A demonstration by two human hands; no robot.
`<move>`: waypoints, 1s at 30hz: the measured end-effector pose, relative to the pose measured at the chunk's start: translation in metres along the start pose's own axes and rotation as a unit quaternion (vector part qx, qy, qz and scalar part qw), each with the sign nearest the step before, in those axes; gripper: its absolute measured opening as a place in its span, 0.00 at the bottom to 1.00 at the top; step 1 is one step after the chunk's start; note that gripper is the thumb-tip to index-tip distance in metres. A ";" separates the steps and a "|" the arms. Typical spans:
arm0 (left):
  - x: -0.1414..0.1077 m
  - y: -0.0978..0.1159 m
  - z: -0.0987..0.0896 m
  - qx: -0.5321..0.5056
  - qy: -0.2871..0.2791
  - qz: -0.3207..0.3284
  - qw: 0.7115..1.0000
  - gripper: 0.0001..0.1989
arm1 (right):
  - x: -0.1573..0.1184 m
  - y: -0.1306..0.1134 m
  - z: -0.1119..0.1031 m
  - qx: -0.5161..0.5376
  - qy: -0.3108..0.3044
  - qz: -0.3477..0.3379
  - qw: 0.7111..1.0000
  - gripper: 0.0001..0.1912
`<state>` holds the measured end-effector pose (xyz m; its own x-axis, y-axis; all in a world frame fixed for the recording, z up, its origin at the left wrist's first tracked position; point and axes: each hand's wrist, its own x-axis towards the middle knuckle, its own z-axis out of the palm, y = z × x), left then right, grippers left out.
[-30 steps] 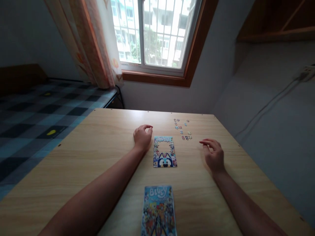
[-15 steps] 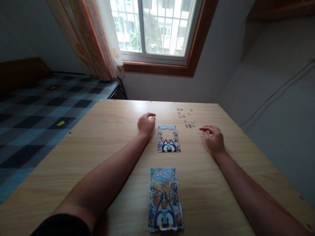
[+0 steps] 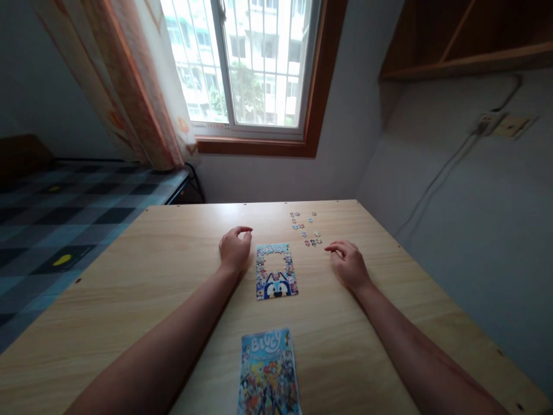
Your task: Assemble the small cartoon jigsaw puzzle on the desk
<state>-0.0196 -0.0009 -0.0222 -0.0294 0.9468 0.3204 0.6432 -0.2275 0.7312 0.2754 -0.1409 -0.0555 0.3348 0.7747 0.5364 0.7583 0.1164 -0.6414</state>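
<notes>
A partly assembled puzzle (image 3: 277,288) lies flat on the wooden table (image 3: 173,248), with a bare gap in its upper middle. Several loose puzzle pieces (image 3: 303,234) are scattered beyond it to the right. My left hand (image 3: 235,249) rests on the table just left of the puzzle, fingers curved with a gap between thumb and fingers, holding nothing. To the right of the puzzle, near the loose pieces, my right hand (image 3: 349,262) rests with its fingers loosely extended and holds nothing. A Bluey picture packet (image 3: 268,372) lies nearest me, cut off by the lower edge.
A bed with a checked cover (image 3: 108,199) stands at the left. Behind the table are a curtain (image 3: 129,86) and a barred window (image 3: 259,69). A wooden shelf (image 3: 466,63) and a cable (image 3: 436,178) are on the right wall.
The view has tilted up and turned right, so table and hands appear lower and further left. Both hands keep their pose beside the puzzle.
</notes>
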 end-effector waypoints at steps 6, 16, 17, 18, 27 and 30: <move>0.000 -0.002 -0.003 0.000 -0.003 0.005 1.000 0.16 | 0.000 -0.002 0.001 0.009 -0.008 0.014 1.000 0.13; 0.001 -0.002 -0.005 0.010 -0.009 -0.004 1.000 0.18 | 0.000 -0.003 0.003 0.011 -0.028 0.033 0.999 0.14; 0.001 -0.002 -0.005 0.007 -0.009 -0.004 1.000 0.18 | 0.000 -0.002 0.003 0.016 -0.028 0.040 0.999 0.14; 0.001 -0.002 -0.005 0.004 -0.010 -0.004 1.000 0.18 | 0.000 -0.001 0.004 0.023 -0.028 0.050 0.998 0.14; 0.002 -0.005 -0.005 -0.003 0.004 0.002 1.000 0.16 | 0.003 0.010 0.009 0.096 -0.008 0.110 0.989 0.14; 0.001 -0.004 -0.006 -0.004 0.006 0.001 1.000 0.16 | 0.002 0.010 0.009 0.103 -0.007 0.124 0.987 0.15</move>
<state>-0.0266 -0.0007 -0.0210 -0.0370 0.9437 0.3288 0.6368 -0.2313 0.7355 0.2792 -0.1322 -0.0658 0.4869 0.8040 0.3412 0.5237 0.0438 -0.8508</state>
